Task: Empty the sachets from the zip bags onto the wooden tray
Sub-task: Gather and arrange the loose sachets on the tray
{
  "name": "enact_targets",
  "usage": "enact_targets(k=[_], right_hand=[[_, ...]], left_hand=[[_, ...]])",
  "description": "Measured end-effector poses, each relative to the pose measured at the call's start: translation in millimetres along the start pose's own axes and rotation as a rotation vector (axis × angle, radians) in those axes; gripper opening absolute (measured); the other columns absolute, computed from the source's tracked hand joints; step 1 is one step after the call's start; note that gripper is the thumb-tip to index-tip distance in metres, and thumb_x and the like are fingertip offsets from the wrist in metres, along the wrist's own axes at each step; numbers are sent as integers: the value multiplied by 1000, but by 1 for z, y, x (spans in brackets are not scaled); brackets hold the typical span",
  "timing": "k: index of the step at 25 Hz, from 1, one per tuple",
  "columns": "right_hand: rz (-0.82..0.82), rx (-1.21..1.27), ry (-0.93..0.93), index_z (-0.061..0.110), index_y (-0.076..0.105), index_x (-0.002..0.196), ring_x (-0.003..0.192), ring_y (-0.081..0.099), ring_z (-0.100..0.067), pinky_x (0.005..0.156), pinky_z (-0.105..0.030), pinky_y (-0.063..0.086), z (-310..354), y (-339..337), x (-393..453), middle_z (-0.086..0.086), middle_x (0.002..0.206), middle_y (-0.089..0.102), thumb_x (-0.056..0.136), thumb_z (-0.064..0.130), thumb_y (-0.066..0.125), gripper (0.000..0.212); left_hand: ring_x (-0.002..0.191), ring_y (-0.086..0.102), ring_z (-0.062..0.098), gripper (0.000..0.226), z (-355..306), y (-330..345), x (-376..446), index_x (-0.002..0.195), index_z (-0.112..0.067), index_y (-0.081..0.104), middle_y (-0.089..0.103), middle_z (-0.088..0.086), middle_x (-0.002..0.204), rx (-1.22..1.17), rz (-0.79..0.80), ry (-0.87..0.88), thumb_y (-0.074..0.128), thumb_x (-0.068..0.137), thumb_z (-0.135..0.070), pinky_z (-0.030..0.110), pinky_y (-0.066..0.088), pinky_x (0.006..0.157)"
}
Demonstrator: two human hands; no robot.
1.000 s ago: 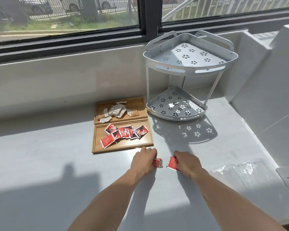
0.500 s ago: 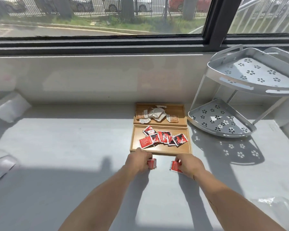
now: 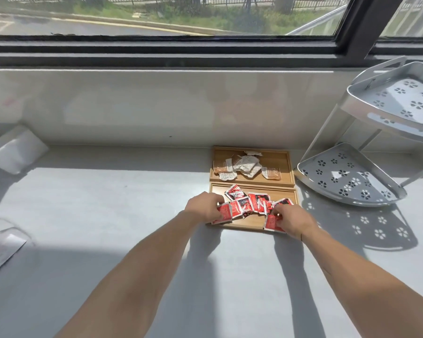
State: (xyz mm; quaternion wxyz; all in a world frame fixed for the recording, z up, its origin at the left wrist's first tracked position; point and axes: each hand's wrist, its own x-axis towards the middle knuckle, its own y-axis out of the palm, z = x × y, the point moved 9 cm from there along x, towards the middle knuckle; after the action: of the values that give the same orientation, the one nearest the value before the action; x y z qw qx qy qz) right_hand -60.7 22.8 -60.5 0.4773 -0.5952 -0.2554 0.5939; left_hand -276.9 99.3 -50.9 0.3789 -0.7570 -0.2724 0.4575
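Note:
A wooden tray with two compartments lies on the grey counter. Its near compartment [image 3: 244, 224] holds several red sachets [image 3: 250, 202]; its far compartment [image 3: 285, 162] holds several pale crumpled sachets [image 3: 247, 164]. My left hand [image 3: 204, 206] pinches a red sachet [image 3: 224, 213] over the near compartment's left end. My right hand [image 3: 292, 219] pinches another red sachet [image 3: 271, 223] at the tray's front right edge. Both sachets overlap the tray's rim.
A white two-tier corner rack [image 3: 347, 176] stands right of the tray. A clear zip bag [image 3: 0, 252] lies at the far left edge of the counter. A white wedge-shaped object [image 3: 15, 150] leans at the back left. The window wall runs behind the tray.
Both hands moved forward from the counter just in front of the tray to over its near compartment, each carrying its red sachet. The view also shifted left.

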Motion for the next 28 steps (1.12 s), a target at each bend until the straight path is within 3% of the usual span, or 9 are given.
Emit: enact_targets(k=[12,18,28], right_hand=[[-48,6,-23,28,66,112,100,64,-27,76,-35,53,7,-3,23,-3,109,72,93,24,54,23],[-208,-17,-32,28,65,114,107,58,-25,85,-39,52,9,-15,21,0,109,67,91,28,60,23],[-133,-56,6,25,65,110,106,57,-25,86,-39,50,9,-9,9,-2,109,66,90,32,57,23]], left_hand=[[101,60,23,38,-14,4,33,118,-26,63,68,3,115,-43,-31,48,66,84,-43,30,41,67],[118,53,25,49,-15,1,33,132,-25,52,59,5,127,6,-88,46,62,87,-41,40,49,84],[129,45,22,57,-6,8,19,143,-31,41,50,3,138,-37,-98,-18,55,91,-48,41,48,92]])
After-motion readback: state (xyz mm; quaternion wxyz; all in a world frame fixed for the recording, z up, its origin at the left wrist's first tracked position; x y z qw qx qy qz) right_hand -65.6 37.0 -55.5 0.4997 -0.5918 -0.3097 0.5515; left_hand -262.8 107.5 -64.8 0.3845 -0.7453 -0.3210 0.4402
